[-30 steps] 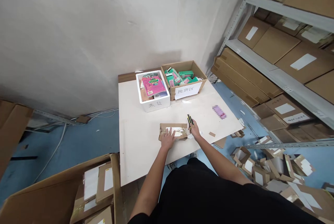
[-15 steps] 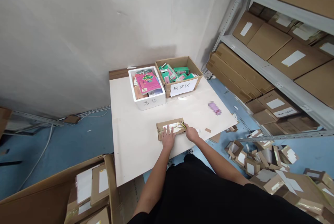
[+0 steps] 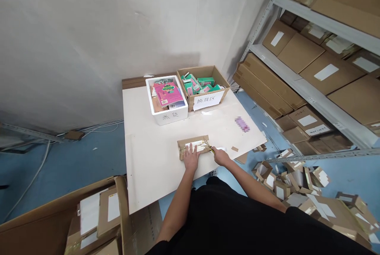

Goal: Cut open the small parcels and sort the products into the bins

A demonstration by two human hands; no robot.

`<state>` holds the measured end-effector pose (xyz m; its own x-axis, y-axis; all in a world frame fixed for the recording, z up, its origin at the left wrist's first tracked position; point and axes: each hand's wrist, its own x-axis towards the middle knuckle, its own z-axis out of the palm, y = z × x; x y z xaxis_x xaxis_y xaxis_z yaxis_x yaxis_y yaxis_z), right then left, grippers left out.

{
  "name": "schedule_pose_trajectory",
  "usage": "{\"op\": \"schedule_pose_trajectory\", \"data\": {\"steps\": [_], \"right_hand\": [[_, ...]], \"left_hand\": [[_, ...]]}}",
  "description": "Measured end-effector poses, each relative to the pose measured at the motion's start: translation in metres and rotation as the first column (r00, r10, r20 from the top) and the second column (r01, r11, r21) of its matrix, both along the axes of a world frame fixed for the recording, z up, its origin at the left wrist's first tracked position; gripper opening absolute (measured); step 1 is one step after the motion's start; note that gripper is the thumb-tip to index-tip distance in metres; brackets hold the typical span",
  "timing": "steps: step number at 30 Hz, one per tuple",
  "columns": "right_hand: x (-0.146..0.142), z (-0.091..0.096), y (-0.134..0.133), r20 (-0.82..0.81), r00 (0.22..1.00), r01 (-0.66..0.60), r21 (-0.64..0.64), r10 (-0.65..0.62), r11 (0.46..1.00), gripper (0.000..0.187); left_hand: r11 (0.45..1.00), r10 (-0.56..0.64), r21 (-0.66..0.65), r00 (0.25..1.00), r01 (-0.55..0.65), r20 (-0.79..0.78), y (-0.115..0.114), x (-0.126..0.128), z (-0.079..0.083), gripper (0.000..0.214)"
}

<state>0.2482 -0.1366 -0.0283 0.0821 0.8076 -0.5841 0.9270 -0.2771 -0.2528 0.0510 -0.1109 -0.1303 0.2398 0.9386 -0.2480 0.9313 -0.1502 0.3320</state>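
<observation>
A small flat cardboard box [image 3: 182,144] with a white label and clear tape lies on the white table [image 3: 154,164]. My left hand [image 3: 191,159] rests on its front side with the fingers spread, pressing it against the tabletop. At the box's right end, my right hand [image 3: 220,156] is closed around a slim yellow-and-black utility knife [image 3: 211,149]. The knife's tip is at or close to the taped right edge; whether it touches cannot be made out.
Behind stand a white foam box [image 3: 170,118] of booklets and a cardboard carton [image 3: 227,90] of green-and-pink packets. Shelves [image 3: 299,80] with cartons rise at right, above discarded boxes [image 3: 285,183] on the floor. A large open carton [image 3: 120,199] sits front left.
My right hand with the knife has shifted slightly right and down, away from the box's right end. My left hand stays on the box. The view has turned a little.
</observation>
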Motion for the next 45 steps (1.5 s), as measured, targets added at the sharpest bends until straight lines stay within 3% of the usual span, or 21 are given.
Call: {"op": "schedule_pose_trajectory", "data": {"steps": [2,4,7,9,12,15,18,20,23,25,27,29,31,34,38,42,45], "right_hand": [[0.005,0.002,-0.005,-0.014,1.000,0.018,0.028,-0.017,0.999,0.053],[0.010,-0.001,-0.009,-0.057,0.994,0.102,0.133,-0.096,0.986,0.053],[0.009,-0.016,-0.013,-0.153,0.942,0.330,0.281,-0.298,0.901,0.062],[0.001,-0.033,-0.013,-0.195,0.898,0.436,0.268,-0.395,0.859,0.073],[-0.015,-0.060,0.001,-0.225,0.884,0.453,0.191,-0.410,0.871,0.091],[-0.030,-0.076,0.038,-0.223,0.885,0.448,0.173,-0.409,0.877,0.098],[-0.040,-0.073,0.090,-0.180,0.890,0.447,0.164,-0.419,0.879,0.101],[-0.045,-0.066,0.121,-0.174,0.890,0.444,0.125,-0.421,0.887,0.101],[-0.052,-0.055,0.139,-0.237,0.883,0.446,0.155,-0.405,0.881,0.098],[-0.054,-0.053,0.127,-0.258,0.884,0.448,0.229,-0.390,0.864,0.095],[-0.052,-0.057,0.097,-0.230,0.896,0.434,0.259,-0.381,0.863,0.094],[-0.049,-0.066,0.063,-0.179,0.916,0.391,0.210,-0.358,0.896,0.099],[-0.045,-0.078,0.037,-0.156,0.939,0.326,0.128,-0.305,0.937,0.102],[-0.043,-0.085,0.038,-0.144,0.946,0.307,0.113,-0.291,0.945,0.098],[-0.046,-0.070,0.094,-0.107,0.952,0.303,0.203,-0.287,0.931,0.104],[-0.042,-0.053,0.132,-0.169,0.933,0.354,0.276,-0.317,0.894,0.077],[-0.027,-0.048,0.121,-0.228,0.914,0.396,0.308,-0.337,0.865,0.063]], "left_hand": [[1.000,-0.012,-0.009,1.000,0.012,-0.001,0.003,0.000,0.004,0.061],[0.999,-0.031,-0.039,1.000,0.031,-0.001,0.011,-0.002,0.011,0.062],[0.997,-0.047,-0.052,0.998,0.048,0.029,0.032,-0.011,0.026,0.064],[0.998,-0.057,-0.020,0.998,0.058,0.033,0.049,-0.022,0.034,0.061],[0.996,-0.082,-0.048,0.996,0.081,-0.023,0.065,-0.043,0.038,0.060],[0.996,-0.026,-0.090,0.994,0.016,-0.106,0.064,-0.059,0.036,0.066],[0.985,0.058,-0.148,0.978,-0.089,-0.203,0.053,-0.066,0.036,0.066],[0.974,0.050,-0.204,0.974,-0.096,-0.219,0.048,-0.067,0.039,0.054],[0.980,0.031,-0.186,0.980,-0.067,-0.194,0.046,-0.068,0.046,0.045],[0.991,-0.019,-0.132,0.986,-0.003,-0.166,0.049,-0.069,0.048,0.053],[0.978,-0.200,-0.081,0.973,0.192,-0.112,0.052,-0.071,0.046,0.066],[0.910,-0.414,-0.050,0.907,0.411,-0.078,0.054,-0.073,0.040,0.077],[0.866,-0.500,-0.044,0.862,0.498,-0.085,0.051,-0.073,0.031,0.081],[0.920,-0.389,-0.005,0.909,0.393,-0.150,0.041,-0.065,0.021,0.071],[0.976,-0.203,0.044,0.960,0.215,-0.193,0.028,-0.048,0.018,0.050],[0.972,-0.225,0.039,0.962,0.233,-0.156,0.028,-0.041,0.020,0.038],[0.973,-0.220,0.045,0.969,0.226,-0.115,0.031,-0.043,0.017,0.056]]}}
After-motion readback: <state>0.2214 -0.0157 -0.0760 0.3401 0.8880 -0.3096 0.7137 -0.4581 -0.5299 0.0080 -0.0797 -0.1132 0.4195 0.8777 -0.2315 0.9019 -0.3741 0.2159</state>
